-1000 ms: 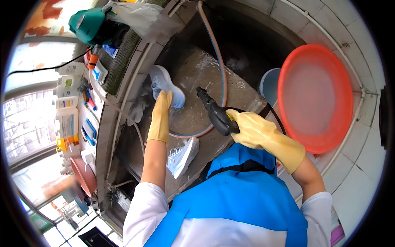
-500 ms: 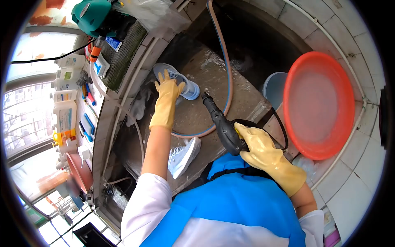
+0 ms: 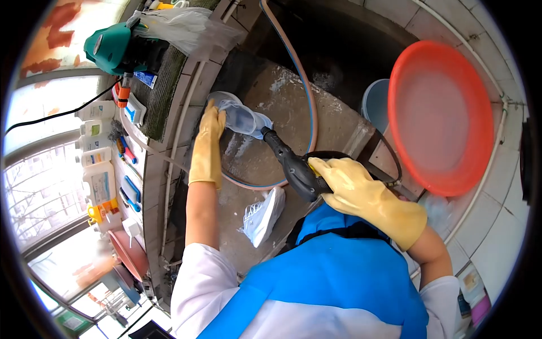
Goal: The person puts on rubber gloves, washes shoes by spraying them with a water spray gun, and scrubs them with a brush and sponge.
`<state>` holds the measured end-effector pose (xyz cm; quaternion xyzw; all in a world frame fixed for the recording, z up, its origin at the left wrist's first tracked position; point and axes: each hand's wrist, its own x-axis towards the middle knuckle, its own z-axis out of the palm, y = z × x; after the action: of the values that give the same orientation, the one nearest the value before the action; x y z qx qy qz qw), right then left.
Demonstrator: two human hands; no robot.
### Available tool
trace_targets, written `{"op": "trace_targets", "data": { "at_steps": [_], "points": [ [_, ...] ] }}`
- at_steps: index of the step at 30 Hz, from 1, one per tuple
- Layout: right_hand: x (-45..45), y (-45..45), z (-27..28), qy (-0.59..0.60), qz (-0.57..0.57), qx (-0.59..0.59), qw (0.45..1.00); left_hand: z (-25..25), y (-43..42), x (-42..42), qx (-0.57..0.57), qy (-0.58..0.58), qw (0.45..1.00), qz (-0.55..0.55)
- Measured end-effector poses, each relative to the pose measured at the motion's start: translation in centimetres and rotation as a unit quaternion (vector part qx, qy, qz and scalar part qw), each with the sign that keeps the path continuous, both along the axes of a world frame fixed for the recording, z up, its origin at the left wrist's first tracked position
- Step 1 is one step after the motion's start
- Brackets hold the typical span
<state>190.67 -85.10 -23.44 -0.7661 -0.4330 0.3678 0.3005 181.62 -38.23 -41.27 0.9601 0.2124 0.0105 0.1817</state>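
Observation:
My left hand (image 3: 211, 127), in a yellow rubber glove, grips the edge of a wet, pale shoe (image 3: 243, 117) on the concrete slab (image 3: 333, 121). The shoe's opening faces up toward me. In my right hand (image 3: 361, 189), also gloved, is a black spray gun (image 3: 291, 164), its nozzle right at the near end of that shoe. A second white sneaker (image 3: 264, 217) lies on its side on the slab, close to my blue apron (image 3: 322, 282).
A pinkish hose (image 3: 312, 96) loops across the slab. To the right stand a red basin (image 3: 440, 118) of cloudy water and a grey-blue bucket (image 3: 375, 104). A teal machine (image 3: 110, 48) sits on the left ledge, with several bottles (image 3: 99, 183) and brushes (image 3: 131, 191) along it.
My left hand has shifted from lying spread over the shoe to its outer edge, and the shoe has turned a little. The spray gun's nozzle has moved left, up to the shoe.

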Motion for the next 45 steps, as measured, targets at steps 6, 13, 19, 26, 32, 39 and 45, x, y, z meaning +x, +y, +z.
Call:
{"op": "trace_targets", "data": {
  "at_steps": [6, 13, 19, 26, 32, 39, 45],
  "points": [
    [-0.2, 3.0, -2.1, -0.074, 0.027, 0.048, 0.996, 1.8, -1.8, 1.6, -0.258, -0.077, 0.962, 0.049],
    [0.6, 5.2, -0.4, -0.022, 0.073, -0.099, 0.992, 3.0, -3.7, 3.2, -0.355, -0.049, 0.929, 0.092],
    [-0.2, 4.9, -0.7, -0.048, 0.046, -0.046, 0.997, 4.0, -3.8, 4.2, -0.374, -0.040, 0.921, 0.098],
    [0.3, 4.2, -0.1, -0.018, 0.059, -0.077, 0.995, 6.4, -6.2, 2.8, -0.410, -0.061, 0.902, 0.124],
    [0.4, 3.9, -0.4, -0.012, 0.050, -0.074, 0.996, 7.5, -6.8, 1.6, -0.418, -0.063, 0.895, 0.142],
    [0.4, 3.2, -1.6, -0.046, 0.081, -0.100, 0.991, 7.1, -3.7, 1.0, -0.402, 0.093, 0.903, 0.121],
    [-1.0, 2.4, -0.6, -0.037, 0.142, -0.063, 0.987, 2.9, -3.3, -1.9, -0.435, 0.010, 0.861, 0.264]
  ]
}}
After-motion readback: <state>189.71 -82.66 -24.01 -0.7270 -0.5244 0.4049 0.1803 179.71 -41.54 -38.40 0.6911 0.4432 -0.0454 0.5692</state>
